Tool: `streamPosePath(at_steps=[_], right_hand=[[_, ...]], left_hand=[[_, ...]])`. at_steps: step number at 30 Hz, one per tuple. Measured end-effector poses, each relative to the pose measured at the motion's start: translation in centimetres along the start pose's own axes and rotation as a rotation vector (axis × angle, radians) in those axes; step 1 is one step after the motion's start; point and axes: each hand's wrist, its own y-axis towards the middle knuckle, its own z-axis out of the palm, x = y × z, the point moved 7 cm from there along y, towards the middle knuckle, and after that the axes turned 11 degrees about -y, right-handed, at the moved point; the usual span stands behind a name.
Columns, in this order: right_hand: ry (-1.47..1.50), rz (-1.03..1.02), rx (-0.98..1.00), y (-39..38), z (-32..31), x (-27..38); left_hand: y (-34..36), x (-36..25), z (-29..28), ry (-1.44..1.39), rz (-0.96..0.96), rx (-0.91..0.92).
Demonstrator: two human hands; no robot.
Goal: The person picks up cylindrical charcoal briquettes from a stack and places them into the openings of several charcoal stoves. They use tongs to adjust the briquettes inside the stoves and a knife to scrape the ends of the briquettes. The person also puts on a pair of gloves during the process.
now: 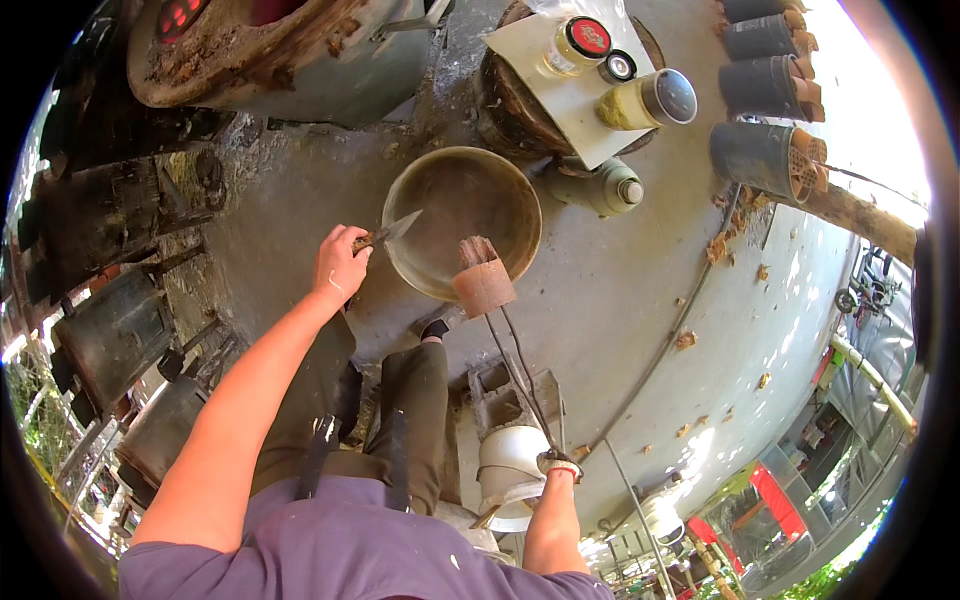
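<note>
My left hand [343, 262] is closed round the handle of a small pointed trowel [402, 225], its blade reaching over the left rim of a wide round metal basin [391, 262]. My right hand [559, 466], low on the right, grips the ends of long metal tongs [522, 375]. At the tongs' far end is a reddish-brown clay cup [484, 289], held over the basin's near right rim. A rough brown lump [477, 251] sticks out of the cup's far end. The inside of the basin looks dusty brown.
Beyond the basin, a pale board [540, 95] bears several jars, with a grey-green bottle [600, 188] beside it. A large drum-like furnace [370, 70] with a red glow stands far left. Dark pots [750, 160] line the right; a concrete block [495, 398] and white bucket [512, 450] stand near me.
</note>
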Motion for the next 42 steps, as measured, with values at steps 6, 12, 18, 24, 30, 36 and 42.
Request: streamPosePath(at_steps=[6, 12, 18, 24, 30, 36, 42], right_hand=[[0.231, -0.034, 0.112, -12.0, 6.1, -7.0], [0.382, -0.158, 0.06, -20.7, 1.9, -7.4], [0.478, -0.168, 0.074, -22.6, -3.6, -10.1], [0.548, -0.202, 0.171, -22.6, -3.5, -14.7], [0.536, -0.36, 0.636, -29.6, 2.4, -14.1], [0.555, -0.453, 0.401, -29.1, 6.5, -9.2], [0.538, -0.444, 0.343, -25.7, 9.8, -1.7]], left_hand=[[0.0, -2.0, -3.3, 0.039, 0.084, -0.119], [-3.2, -2.8, -10.0, 0.002, 0.142, -0.103], [-5.0, -1.5, -18.6, -0.032, 0.133, -0.032], [-4.4, 1.3, -25.4, 0.026, 0.164, -0.016], [-3.5, 0.4, -27.3, -0.035, 0.126, -0.037], [-3.7, 1.0, -24.3, -0.112, 0.105, 0.015], [-4.7, 1.0, -19.8, -0.179, -0.033, 0.066]])
